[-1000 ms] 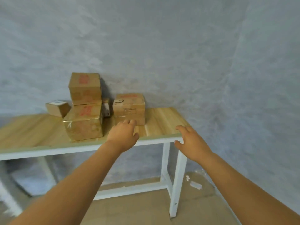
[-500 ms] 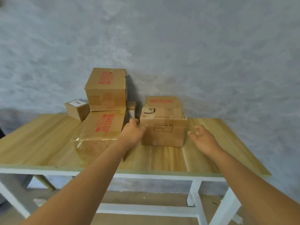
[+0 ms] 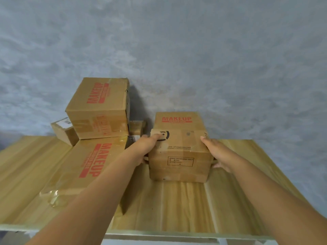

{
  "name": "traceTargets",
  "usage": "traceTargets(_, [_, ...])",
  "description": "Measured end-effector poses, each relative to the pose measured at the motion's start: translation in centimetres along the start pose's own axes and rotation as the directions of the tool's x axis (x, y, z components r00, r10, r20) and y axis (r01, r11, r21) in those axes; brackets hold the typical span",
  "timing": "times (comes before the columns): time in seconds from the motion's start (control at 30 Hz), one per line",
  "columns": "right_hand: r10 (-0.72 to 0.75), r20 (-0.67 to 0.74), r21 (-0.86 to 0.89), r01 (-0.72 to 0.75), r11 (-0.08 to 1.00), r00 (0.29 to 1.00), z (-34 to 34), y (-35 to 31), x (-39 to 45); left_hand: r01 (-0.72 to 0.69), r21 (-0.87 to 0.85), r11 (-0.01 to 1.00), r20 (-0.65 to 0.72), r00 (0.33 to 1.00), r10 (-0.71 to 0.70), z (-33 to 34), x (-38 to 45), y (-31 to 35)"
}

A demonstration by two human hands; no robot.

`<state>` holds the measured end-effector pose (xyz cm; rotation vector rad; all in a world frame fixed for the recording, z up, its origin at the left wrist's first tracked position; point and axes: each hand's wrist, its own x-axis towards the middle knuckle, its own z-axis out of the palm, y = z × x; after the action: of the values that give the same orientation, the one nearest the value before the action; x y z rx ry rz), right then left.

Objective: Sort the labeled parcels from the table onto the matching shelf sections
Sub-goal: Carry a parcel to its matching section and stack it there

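Note:
A brown parcel marked MAKEUP in red stands on the wooden table, right of the other parcels. My left hand holds its left side, thumb lying over the top edge and fingers wrapped round the side. My right hand holds the right side the same way. The parcel sits flat on the table between both hands.
A long flat MAKEUP parcel lies to the left, with a taller MAKEUP box stacked on it. A small labelled box and a small parcel stand against the grey wall. No shelf is in view.
I have come closer to the table. Both hands moved forward from beside the parcel and now clasp its two sides.

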<state>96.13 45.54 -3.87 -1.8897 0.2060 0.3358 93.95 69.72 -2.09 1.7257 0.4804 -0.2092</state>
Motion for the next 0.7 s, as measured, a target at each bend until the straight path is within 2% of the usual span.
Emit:
traceTargets(0.1, [-0.023,-0.079,0.170,0.036,0.985,0.997,-1.2,-0.6,-0.2,-0.104,-0.042,0.994,-0.006,0.995,0.103,0.2,0.1,1.5])
traceTargets(0.2, [-0.041,-0.160,0.386,0.101,0.917,0.986,-2.4,-1.4,-1.3,-0.176,-0.112,0.978,0.008,0.984,0.178,0.7,-0.2,2.8])
traceTargets(0.3, [-0.054,-0.276,0.485,0.187,0.854,0.960,-3.0,-2.4,-2.5,-0.263,-0.175,0.949,-0.033,0.965,0.262,1.4,-0.7,3.9])
traceTargets(0.4, [-0.049,-0.302,0.546,0.214,0.810,0.952,-3.0,-3.1,-3.2,-0.353,-0.294,0.888,-0.042,0.933,0.357,1.6,-1.5,4.4])
traceTargets(0.47, [-0.014,-0.250,0.573,0.160,0.804,0.968,-2.8,-3.2,-3.9,-0.385,-0.375,0.843,-0.028,0.914,0.405,1.3,-1.8,4.3])
traceTargets(0.53, [-0.002,-0.105,0.595,0.065,0.801,0.994,-2.5,-2.9,-4.7,-0.407,-0.424,0.809,-0.017,0.897,0.442,0.8,-2.1,4.2])
traceTargets(0.63, [-0.018,0.102,0.617,-0.049,0.785,0.995,-2.6,-1.6,-6.0,-0.450,-0.409,0.794,0.022,0.865,0.501,0.2,-2.7,3.6])
traceTargets(0.7, [-0.036,0.121,0.623,-0.048,0.781,0.992,-2.7,-0.9,-6.6,-0.479,-0.387,0.788,0.051,0.842,0.537,-0.2,-2.9,3.0])
